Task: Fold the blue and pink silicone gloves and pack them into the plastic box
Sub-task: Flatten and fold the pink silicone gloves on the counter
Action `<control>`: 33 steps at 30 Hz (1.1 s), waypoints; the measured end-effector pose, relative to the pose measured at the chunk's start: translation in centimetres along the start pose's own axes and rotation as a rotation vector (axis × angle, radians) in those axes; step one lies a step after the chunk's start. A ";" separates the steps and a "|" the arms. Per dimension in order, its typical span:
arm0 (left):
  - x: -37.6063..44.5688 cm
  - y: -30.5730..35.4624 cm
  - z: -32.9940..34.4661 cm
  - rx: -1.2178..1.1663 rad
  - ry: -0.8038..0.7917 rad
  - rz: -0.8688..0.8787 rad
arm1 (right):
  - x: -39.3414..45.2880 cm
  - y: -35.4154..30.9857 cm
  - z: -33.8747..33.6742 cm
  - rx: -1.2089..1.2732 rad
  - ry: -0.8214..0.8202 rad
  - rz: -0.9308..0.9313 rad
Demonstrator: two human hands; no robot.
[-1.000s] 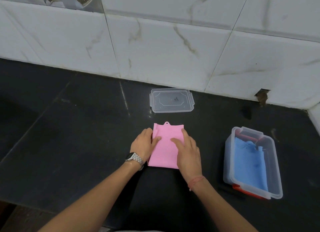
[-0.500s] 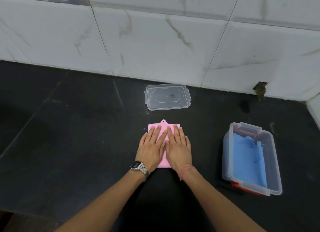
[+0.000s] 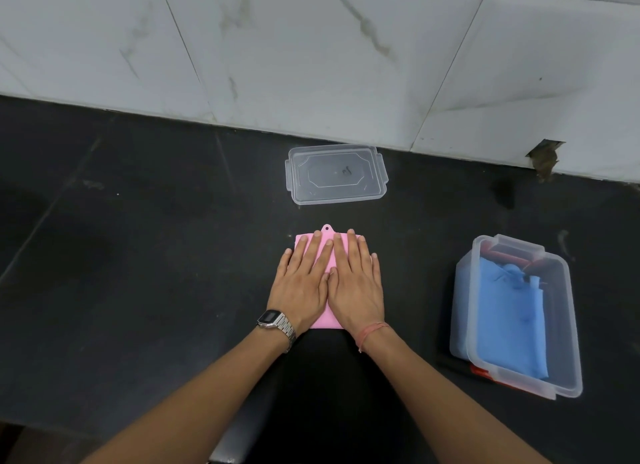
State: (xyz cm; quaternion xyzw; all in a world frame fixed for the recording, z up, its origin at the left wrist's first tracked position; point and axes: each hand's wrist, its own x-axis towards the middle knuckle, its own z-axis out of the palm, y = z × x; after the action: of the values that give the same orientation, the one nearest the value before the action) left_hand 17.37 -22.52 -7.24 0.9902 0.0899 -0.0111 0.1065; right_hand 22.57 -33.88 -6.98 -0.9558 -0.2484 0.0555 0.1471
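The folded pink silicone glove point(image 3: 327, 233) lies flat on the black counter, its hanging tab pointing toward the wall. My left hand point(image 3: 304, 283) and my right hand point(image 3: 356, 283) press on it side by side, palms down, fingers straight, covering most of it. To the right stands the clear plastic box point(image 3: 568, 328) with the folded blue glove point(image 3: 505, 318) lying inside. The box's clear lid point(image 3: 334, 172) lies flat near the wall, behind the pink glove.
A white marble-tiled wall point(image 3: 311, 65) runs along the back of the black counter point(image 3: 138, 255). Something red point(image 3: 481, 372) shows under the box's near end. The counter's front edge is close to my body.
One second ago my hands were at the pink glove's sides; they slid onto its top and now press it flat side by side. The view has shifted a little.
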 end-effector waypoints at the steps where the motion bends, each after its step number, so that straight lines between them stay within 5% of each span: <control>1: 0.1 0.0 0.1 0.001 -0.004 0.000 | 0.1 0.1 0.1 -0.003 0.001 -0.003; 33: -0.1 -0.4 1.0 0.011 -0.041 -0.009 | -0.2 0.4 0.3 -0.039 -0.073 -0.014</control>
State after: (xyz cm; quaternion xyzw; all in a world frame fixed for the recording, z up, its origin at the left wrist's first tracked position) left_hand 17.16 -22.36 -8.32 0.9899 0.0923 -0.0324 0.1030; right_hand 22.48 -34.21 -7.38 -0.9541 -0.2612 0.0848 0.1197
